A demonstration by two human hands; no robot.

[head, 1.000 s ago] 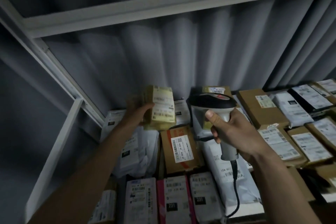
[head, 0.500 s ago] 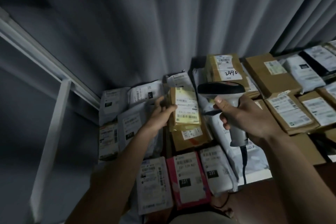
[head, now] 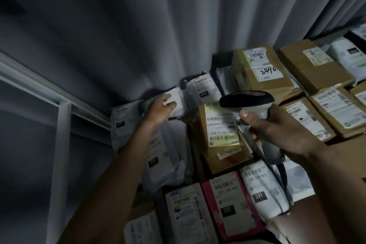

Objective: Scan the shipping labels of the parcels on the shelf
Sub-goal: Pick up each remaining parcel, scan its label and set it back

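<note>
Grey curtain folds [head: 138,35] hang behind the shelf, and a white shelf frame [head: 59,144] runs down the left side. Parcels cover the shelf in rows: brown cartons at the right, among them a large taped carton [head: 263,69] with a handwritten number, and pale mailer bags along the front, one pink-edged [head: 229,204]. Nearly all lie label up.

Near the middle a small yellow-taped box [head: 221,127] rests on another carton, its barcode label facing up, just below the nose of the scanner [head: 247,101]. The right hand [head: 277,128] is wrapped round the scanner's grip, thumb forward at the neck; its cable trails down toward the front. The left hand [head: 162,109] reaches to the back left, fingers resting on a white mailer [head: 178,101] against the curtain; whether they curl round its edge is unclear.

Judging by this, scanning is mid-way: the white mailer looks next, and many labels remain. Nothing shows which are done.
</note>
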